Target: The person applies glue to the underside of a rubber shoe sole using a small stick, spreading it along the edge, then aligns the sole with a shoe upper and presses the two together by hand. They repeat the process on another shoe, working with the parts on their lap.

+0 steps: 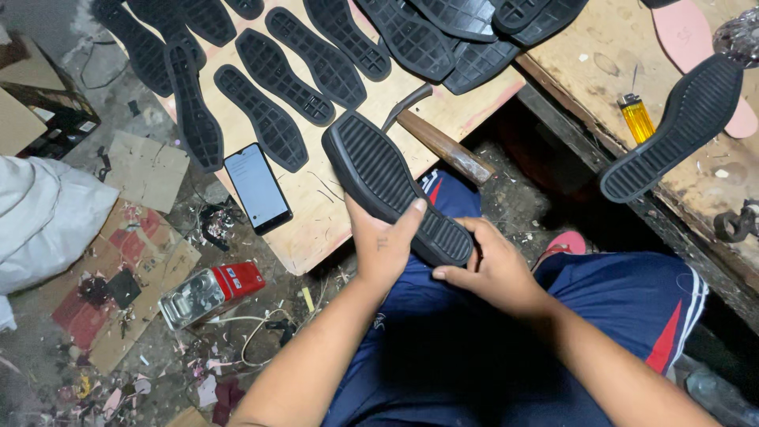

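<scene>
Sole in hand: I am holding a black ribbed shoe sole (395, 190) over my lap, tread side up, at the near edge of the plywood board (316, 229).

Long axis: The sole is running diagonally, its broad end pointing far and left over the board, its narrower end coming near and right toward my body.

Left hand: My left hand (379, 245) is gripping the sole from its left side, thumb pressing on the ribbed face around the middle, the fingers hidden underneath.

Right hand: My right hand (494, 265) is cupping the near right end, fingers curling round the edge, so both hands are clenched on the same piece.

Nearer hand: The right hand is sitting at the near tip; the left is sitting farther up, closer to the middle of the length.

Just beyond: A hammer (435, 138) with a wooden handle is lying on the board just beyond the sole's right side; whether they touch I cannot tell.

Left of the grip: A smartphone (257, 188) with a lit screen is lying flat on the board, apart from the sole.

Far side: Rows of black soles (273, 119) are lying flat across the board.

Right bench: Another black sole (672, 130) and a yellow lighter (636, 117) are resting on the workbench (601, 47), well apart from my hands.
</scene>
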Motion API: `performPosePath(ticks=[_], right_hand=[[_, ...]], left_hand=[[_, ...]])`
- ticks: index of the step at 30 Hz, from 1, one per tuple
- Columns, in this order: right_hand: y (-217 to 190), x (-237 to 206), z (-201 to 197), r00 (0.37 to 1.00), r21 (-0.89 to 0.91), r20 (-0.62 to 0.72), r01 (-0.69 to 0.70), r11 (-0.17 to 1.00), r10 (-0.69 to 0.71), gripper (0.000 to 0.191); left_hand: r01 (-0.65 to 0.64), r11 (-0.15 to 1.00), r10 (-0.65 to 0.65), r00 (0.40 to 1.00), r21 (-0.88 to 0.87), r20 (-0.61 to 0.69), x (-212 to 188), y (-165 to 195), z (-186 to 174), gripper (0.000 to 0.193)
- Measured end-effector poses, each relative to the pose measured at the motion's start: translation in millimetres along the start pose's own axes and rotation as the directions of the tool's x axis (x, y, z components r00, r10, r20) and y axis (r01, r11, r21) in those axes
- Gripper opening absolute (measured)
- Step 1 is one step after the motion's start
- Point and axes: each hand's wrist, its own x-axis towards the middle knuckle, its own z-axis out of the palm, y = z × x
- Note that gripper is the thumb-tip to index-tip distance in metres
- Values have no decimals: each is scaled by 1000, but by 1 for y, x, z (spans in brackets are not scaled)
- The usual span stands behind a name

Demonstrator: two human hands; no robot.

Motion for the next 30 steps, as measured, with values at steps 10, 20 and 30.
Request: performPosePath(ticks=[10,20,30], right_hand=[[-36,-50,-28,981,742,-12,-121,659,193,84],[-71,-68,-52,946,164,-322,22,986,33,83],[-68,-69,-47,907,276,-417,182,944,-53,60]], left_hand=[[386,830,-344,922,-403,176,-6,64,33,58],[600,669,-487,800,-439,351,-21,86,54,54],[646,595,-516,763,-478,389,-25,76,58,48]])
